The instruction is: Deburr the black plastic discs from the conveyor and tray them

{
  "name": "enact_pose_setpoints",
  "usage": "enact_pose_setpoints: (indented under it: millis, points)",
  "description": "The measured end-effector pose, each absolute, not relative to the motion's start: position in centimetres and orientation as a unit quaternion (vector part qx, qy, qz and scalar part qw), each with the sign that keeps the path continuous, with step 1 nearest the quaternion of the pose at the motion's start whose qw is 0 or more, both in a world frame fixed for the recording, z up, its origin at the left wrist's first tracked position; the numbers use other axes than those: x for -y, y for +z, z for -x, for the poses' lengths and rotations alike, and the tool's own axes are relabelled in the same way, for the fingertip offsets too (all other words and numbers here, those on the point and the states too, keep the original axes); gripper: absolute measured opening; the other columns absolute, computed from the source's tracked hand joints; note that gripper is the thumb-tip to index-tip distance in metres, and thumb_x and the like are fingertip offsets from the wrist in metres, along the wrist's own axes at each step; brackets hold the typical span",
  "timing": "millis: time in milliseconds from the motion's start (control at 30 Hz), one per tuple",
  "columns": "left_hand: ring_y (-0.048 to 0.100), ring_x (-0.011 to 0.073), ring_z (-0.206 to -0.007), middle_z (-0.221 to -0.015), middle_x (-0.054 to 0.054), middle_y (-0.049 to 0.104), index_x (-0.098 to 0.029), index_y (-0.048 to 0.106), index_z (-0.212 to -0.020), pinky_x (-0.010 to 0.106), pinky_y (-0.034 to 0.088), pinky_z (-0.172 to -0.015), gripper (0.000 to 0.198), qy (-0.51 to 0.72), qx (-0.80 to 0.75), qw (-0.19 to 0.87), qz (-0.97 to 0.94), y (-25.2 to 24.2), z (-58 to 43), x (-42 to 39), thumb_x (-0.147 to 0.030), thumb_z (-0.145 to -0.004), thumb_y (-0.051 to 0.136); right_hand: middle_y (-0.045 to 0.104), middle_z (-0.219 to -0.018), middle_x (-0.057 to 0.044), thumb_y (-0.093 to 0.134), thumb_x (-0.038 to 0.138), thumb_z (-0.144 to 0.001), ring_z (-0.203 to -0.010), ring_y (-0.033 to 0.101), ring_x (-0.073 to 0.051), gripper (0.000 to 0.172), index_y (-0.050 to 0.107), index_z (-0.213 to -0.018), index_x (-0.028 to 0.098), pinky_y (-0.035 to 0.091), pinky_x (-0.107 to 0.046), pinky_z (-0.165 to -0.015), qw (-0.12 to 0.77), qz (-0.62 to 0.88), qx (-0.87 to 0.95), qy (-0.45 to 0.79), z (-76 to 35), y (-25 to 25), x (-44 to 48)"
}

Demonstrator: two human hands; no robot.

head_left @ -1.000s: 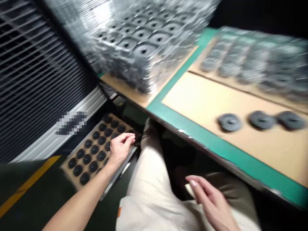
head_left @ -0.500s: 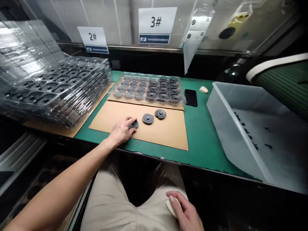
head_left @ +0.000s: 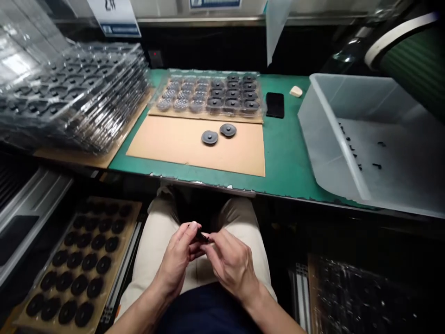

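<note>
One dark piece (head_left: 200, 235) is pinched in the left hand (head_left: 176, 256); the right hand (head_left: 232, 260) seems to work on it, grip hidden; steady holding likely matters next.

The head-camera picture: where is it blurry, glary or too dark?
All in the head view: glare whitens the clear plastic at upper left; the stacked trays blur toward the left edge; shadow swallows detail at lower right; the black piece in the left hand is too dark to make out; two discs on the cardboard look clearer.
</note>
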State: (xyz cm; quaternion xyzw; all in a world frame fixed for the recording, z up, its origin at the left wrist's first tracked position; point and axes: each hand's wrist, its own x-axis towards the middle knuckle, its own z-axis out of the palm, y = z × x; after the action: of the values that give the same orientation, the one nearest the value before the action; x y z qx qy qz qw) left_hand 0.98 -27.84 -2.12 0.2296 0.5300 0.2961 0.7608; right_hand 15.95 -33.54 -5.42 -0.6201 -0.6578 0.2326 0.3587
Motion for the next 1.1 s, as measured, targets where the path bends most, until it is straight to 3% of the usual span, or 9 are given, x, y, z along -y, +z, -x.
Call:
enact_pose_setpoints:
  millis: [133,200,300,400,533,667,800,900,1100]
  points:
    - [0.073,0.0238,-0.09,-0.106,0.012,0.076,-0.019,0.071,-0.103,0.036,0.057,-0.083,0.047,0.267,-0.524,0.787,-0.186,-2.5,2.0,29.4,-0.063,-0.09,0.067,0.061,-0.084,-0.005,0.051,0.034,-0.108,-0.071,0.055,-0.018,0.024,0.068,-0.102,0.019,0.04,-0.029,-0.069,0.341,0.606,0.656,0.293,-14.7,-4.6,33.5]
    - [0.072,0.0265,-0.104,-0.124,0.014,0.073,-0.021,0.074,-0.114,0.036,0.058,-0.087,0.048,0.279,-0.525,0.782,-0.189,-2.3,3.6,29.7,-0.063,-0.091,0.065,0.055,-0.074,-0.001,0.052,0.041,-0.108,-0.065,0.05,-0.015,0.032,0.065,-0.089,0.018,0.037,-0.027,-0.064,0.337,0.603,0.602,0.4,-14.1,-4.2,33.3]
    - [0.06,0.0296,-0.133,-0.145,0.012,0.065,-0.028,0.07,-0.135,0.037,0.052,-0.105,0.05,0.327,-0.483,0.783,-0.216,-1.7,5.6,30.1,-0.052,-0.091,0.072,0.045,-0.062,0.003,0.057,0.058,-0.102,-0.055,0.04,-0.011,0.048,0.055,-0.075,0.018,0.031,-0.022,-0.052,0.33,0.57,0.421,0.623,-13.3,-3.8,32.9]
    - [0.053,0.0328,-0.142,-0.148,0.013,0.062,-0.027,0.066,-0.141,0.04,0.043,-0.118,0.059,0.323,-0.414,0.803,-0.283,-1.5,7.1,30.2,-0.037,-0.085,0.081,0.045,-0.057,0.005,0.065,0.066,-0.095,-0.045,0.036,-0.008,0.053,0.054,-0.077,0.017,0.03,-0.019,-0.043,0.333,0.505,0.275,0.747,-12.4,-3.4,32.8]
    - [0.057,0.0336,-0.138,-0.147,0.015,0.063,-0.026,0.061,-0.146,0.04,0.046,-0.114,0.068,0.332,-0.369,0.808,-0.316,-1.9,8.0,30.3,-0.032,-0.083,0.085,0.044,-0.053,0.007,0.068,0.065,-0.093,-0.036,0.031,-0.006,0.051,0.059,-0.084,0.016,0.033,-0.018,-0.036,0.338,0.455,0.223,0.793,-11.5,-2.7,32.4]
    - [0.061,0.0309,-0.133,-0.142,0.014,0.066,-0.024,0.062,-0.142,0.035,0.048,-0.113,0.072,0.402,-0.375,0.796,-0.253,-1.8,7.9,30.2,-0.036,-0.077,0.09,0.048,-0.061,0.006,0.067,0.064,-0.096,-0.042,0.037,-0.007,0.048,0.063,-0.095,0.015,0.035,-0.017,-0.037,0.398,0.516,0.264,0.711,-11.8,-2.3,31.2]
    - [0.067,0.0297,-0.126,-0.141,0.015,0.067,-0.022,0.063,-0.138,0.036,0.053,-0.109,0.066,0.44,-0.379,0.791,-0.192,-1.1,7.7,29.5,-0.04,-0.079,0.087,0.06,-0.084,0.0,0.066,0.051,-0.101,-0.065,0.054,-0.012,0.042,0.06,-0.13,0.021,0.048,-0.021,-0.055,0.451,0.607,0.379,0.533,-12.9,-1.7,30.3]
    - [0.068,0.0285,-0.124,-0.137,0.015,0.068,-0.021,0.065,-0.136,0.034,0.054,-0.108,0.065,0.45,-0.387,0.781,-0.193,-0.7,7.7,29.1,-0.04,-0.078,0.088,0.065,-0.106,-0.004,0.066,0.042,-0.102,-0.08,0.059,-0.015,0.046,0.055,-0.142,0.024,0.051,-0.024,-0.065,0.451,0.612,0.444,0.474,-13.1,-0.1,30.4]
    - [0.069,0.0256,-0.119,-0.136,0.009,0.067,-0.024,0.069,-0.131,0.027,0.054,-0.104,0.068,0.473,-0.41,0.732,-0.27,0.0,7.6,28.9,-0.035,-0.069,0.095,0.063,-0.097,-0.003,0.061,0.026,-0.104,-0.08,0.058,-0.015,0.014,0.065,-0.116,0.02,0.046,-0.028,-0.074,0.408,0.524,0.604,0.44,-11.9,3.4,30.9]
